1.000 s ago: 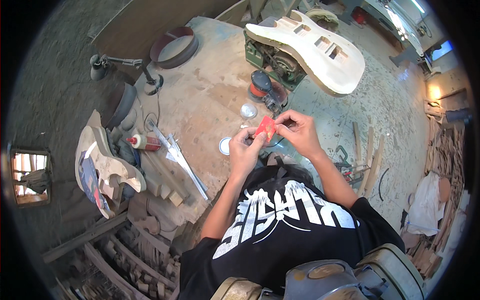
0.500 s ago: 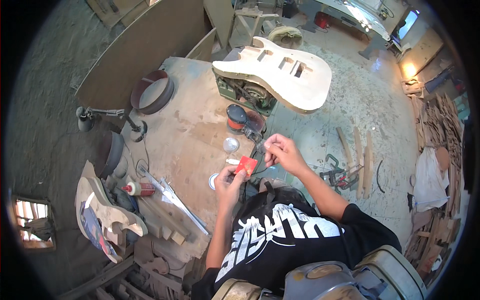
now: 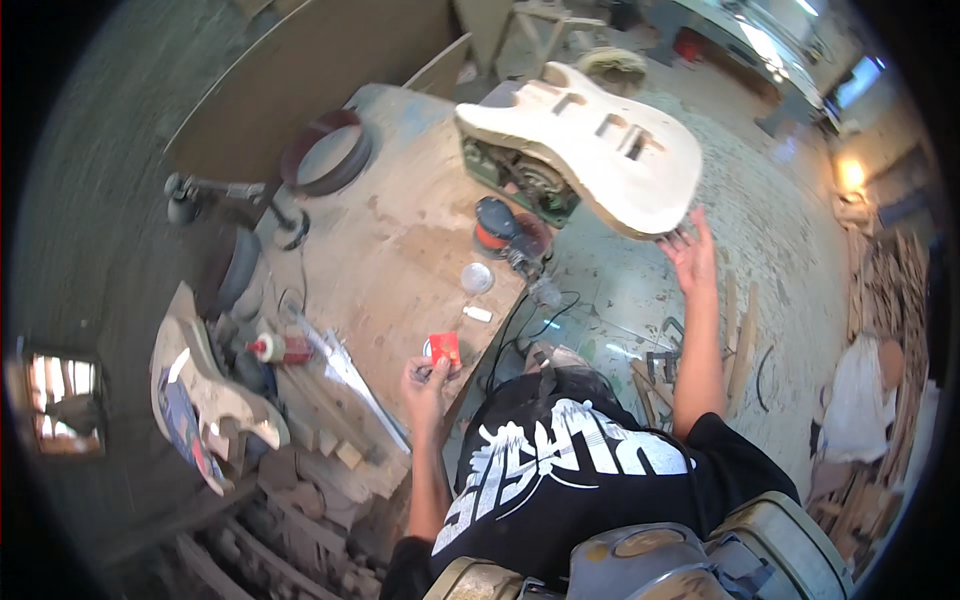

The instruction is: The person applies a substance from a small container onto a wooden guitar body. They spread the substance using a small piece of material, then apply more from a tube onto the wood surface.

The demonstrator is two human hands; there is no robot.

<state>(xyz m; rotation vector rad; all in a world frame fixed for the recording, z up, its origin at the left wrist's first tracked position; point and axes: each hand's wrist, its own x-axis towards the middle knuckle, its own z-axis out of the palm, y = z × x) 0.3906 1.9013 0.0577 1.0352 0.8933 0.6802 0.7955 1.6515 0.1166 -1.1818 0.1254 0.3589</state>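
Observation:
My left hand [image 3: 428,385] pinches a red card [image 3: 445,348] at the near edge of the workbench [image 3: 400,250], partly over a white round lid. My right hand [image 3: 690,255] is raised, fingers apart, at the near-right end of a pale wooden guitar body [image 3: 650,185]; whether they touch it or just hang under its rim is unclear. The body rests atop a green machine [image 3: 480,163]. Below it lie an orange-and-black sander [image 3: 495,225], a small round tin [image 3: 476,278] and a white tube [image 3: 477,314].
At left are a lamp [image 3: 182,200], two dark rings [image 3: 325,175], a glue bottle [image 3: 282,348], metal rulers [image 3: 355,375] and a second guitar body [image 3: 245,410]. Cables, clamps and wood strips [image 3: 740,350] lie on the floor at right; stacked boards [image 3: 890,310] line that side.
My right hand has left the red card and reached up and right to the guitar body's end. My left hand, still holding the card, has moved down and left. The view has shifted.

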